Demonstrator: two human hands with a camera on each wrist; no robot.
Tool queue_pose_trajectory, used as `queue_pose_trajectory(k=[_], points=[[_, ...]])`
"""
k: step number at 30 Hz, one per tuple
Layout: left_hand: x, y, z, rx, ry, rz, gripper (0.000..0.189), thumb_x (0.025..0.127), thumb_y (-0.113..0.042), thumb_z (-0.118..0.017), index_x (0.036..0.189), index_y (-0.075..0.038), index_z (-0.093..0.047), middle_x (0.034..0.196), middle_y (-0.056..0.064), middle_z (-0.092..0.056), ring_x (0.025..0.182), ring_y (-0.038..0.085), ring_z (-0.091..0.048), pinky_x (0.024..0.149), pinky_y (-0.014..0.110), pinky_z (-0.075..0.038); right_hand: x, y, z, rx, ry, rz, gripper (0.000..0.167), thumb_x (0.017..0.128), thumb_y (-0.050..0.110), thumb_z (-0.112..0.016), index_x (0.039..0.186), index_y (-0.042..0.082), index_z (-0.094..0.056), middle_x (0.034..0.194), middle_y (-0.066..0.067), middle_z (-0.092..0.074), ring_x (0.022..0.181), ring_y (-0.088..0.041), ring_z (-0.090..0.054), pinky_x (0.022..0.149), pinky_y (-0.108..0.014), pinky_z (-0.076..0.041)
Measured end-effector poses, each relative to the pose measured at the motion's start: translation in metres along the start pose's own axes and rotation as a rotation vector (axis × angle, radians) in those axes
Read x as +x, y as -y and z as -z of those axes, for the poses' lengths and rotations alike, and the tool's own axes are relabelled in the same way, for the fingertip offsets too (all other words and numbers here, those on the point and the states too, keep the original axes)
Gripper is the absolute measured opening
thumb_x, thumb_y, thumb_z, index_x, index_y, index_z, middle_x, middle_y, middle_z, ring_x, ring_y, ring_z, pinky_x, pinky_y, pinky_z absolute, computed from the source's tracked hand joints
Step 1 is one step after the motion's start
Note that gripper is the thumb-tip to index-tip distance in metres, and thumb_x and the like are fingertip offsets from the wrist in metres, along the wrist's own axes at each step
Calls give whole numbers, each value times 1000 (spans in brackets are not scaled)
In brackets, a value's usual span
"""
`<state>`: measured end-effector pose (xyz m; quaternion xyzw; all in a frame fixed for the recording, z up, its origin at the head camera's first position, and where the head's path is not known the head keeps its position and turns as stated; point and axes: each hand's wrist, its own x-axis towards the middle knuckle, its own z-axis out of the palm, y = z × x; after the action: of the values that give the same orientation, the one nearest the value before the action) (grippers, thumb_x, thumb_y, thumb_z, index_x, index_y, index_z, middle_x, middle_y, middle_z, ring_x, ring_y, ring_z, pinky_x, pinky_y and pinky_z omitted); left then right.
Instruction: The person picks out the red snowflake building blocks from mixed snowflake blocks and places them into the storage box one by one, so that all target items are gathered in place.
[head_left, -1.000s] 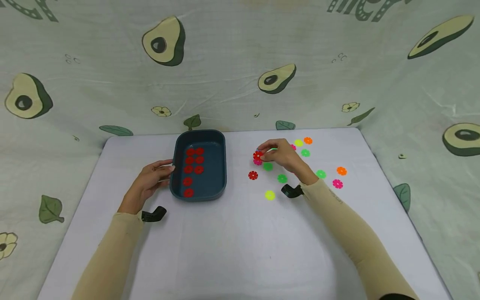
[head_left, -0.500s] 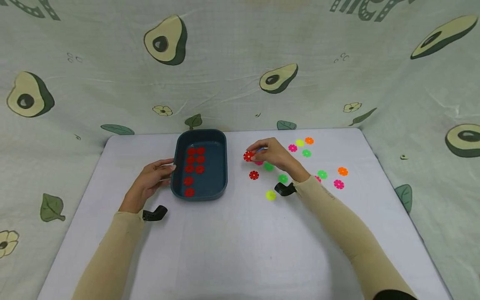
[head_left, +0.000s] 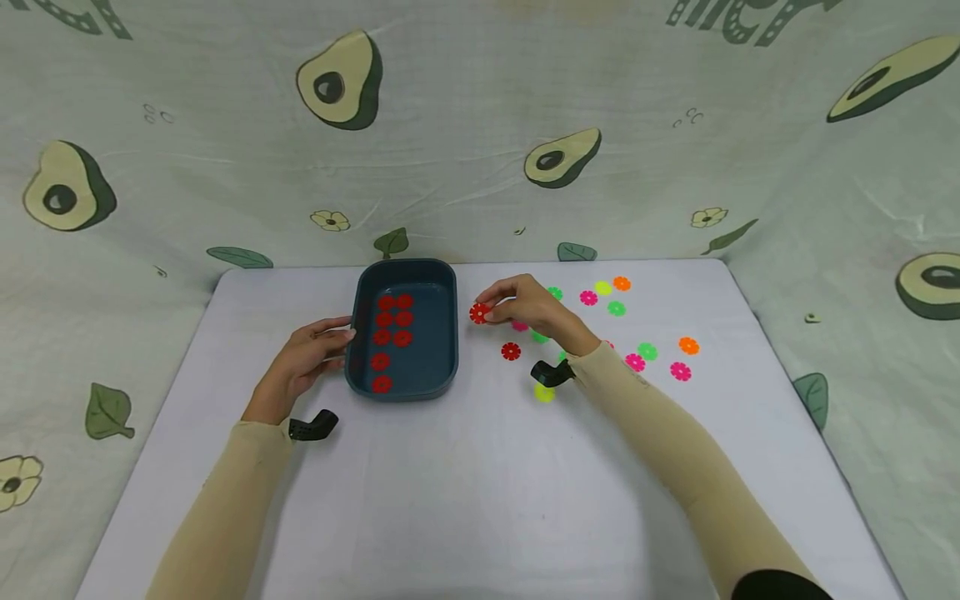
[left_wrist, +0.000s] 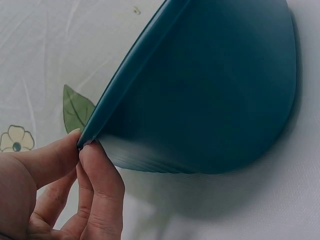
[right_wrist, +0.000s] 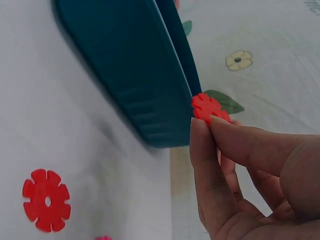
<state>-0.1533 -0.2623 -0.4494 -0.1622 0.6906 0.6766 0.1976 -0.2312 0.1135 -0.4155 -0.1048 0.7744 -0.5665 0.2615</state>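
A dark teal rectangular tray (head_left: pixel 420 375) stands on the white table with several red notched discs (head_left: pixel 382 384) lying in rows on its left side. At its left rim, my left hand (head_left: pixel 303 358) pinches the edge between thumb and fingers, as the left wrist view of the tray (left_wrist: pixel 215 90) confirms. My right hand (head_left: pixel 528 308) pinches a red notched disc (right_wrist: pixel 207 106) between thumb and forefinger, held up just right of the tray's right rim. Another red disc (head_left: pixel 511 351) lies on the table below that hand.
Pink discs (head_left: pixel 680 371), green discs (head_left: pixel 617 308), yellow discs (head_left: pixel 544 392) and orange discs (head_left: pixel 688 345) lie scattered on the table right of the tray, some partly hidden by the right arm. A printed avocado cloth (head_left: pixel 465 167) hangs behind the table.
My right hand has carried the red disc leftward, from above the scattered discs to near the tray. The left hand keeps its hold on the rim.
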Motion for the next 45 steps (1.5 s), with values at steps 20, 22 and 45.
queue_pose_trajectory(k=[20,22,45], points=[[1,-6,-7,20,13,-8,64,107,-16,-66,162,-3,-37,100,-12,-69,84,4,-66,75,20,-58,21,25,-27,0,83,55,29,93,-14,-70,121,-9,-73,111,-16,-69,85,-19,-70,98,-50,-58],[2,-6,-7,17,15,-5,64,107,-16,-66,163,-3,-37,99,-12,-69,84,4,-66,75,20,-58,24,28,-31,3,93,60,30,92,-15,-70,121,-9,-73,108,-15,-69,84,-17,-69,98,-51,-58],[-1,-3,-1,18,-6,-6,62,107,-16,-66,161,-3,-39,96,-13,-70,83,5,-64,74,21,-58,50,47,-88,-172,219,91,26,88,-16,-76,113,-10,-76,100,-16,-73,85,-18,-67,79,-28,-62]])
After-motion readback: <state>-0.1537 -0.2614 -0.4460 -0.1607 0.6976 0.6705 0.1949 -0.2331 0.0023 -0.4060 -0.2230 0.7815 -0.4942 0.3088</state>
